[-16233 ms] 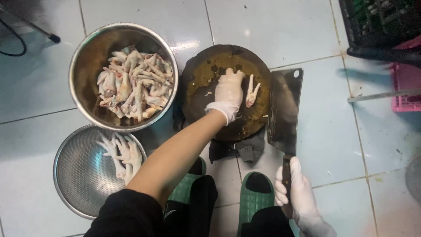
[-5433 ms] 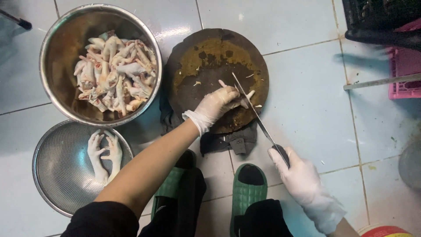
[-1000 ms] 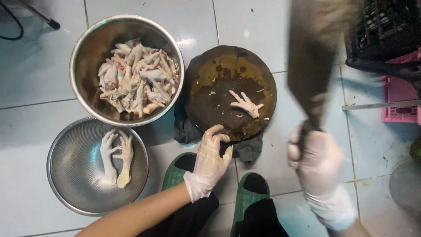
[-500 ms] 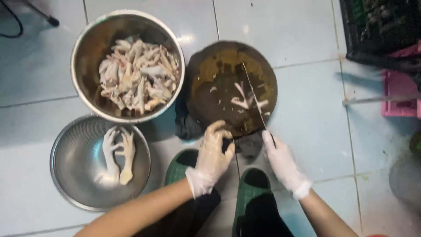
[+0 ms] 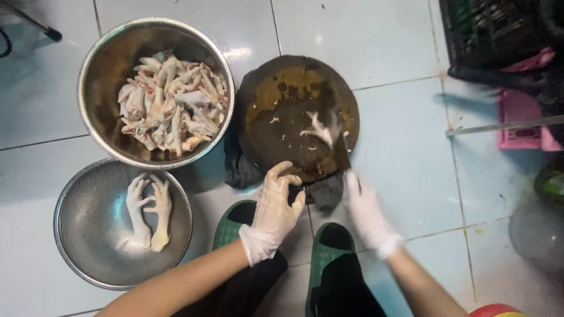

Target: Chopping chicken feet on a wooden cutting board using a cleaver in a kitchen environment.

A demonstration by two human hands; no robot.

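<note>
Since half a second ago we have drawn our right hand [image 5: 365,212] back off the round chopping block [image 5: 276,100] to its near edge, where it is motion-blurred, so we cannot tell its grip or make out the cleaver. The chicken foot [image 5: 322,130] lies on the right part of the block, blurred. Our gloved left hand [image 5: 276,208] reaches up from below, forearm slanting in from the lower left, fingers loosely curled and empty on the block's near rim; left of the block sit the steel bowl [image 5: 100,64] of feet and the strainer [image 5: 76,246].
</note>
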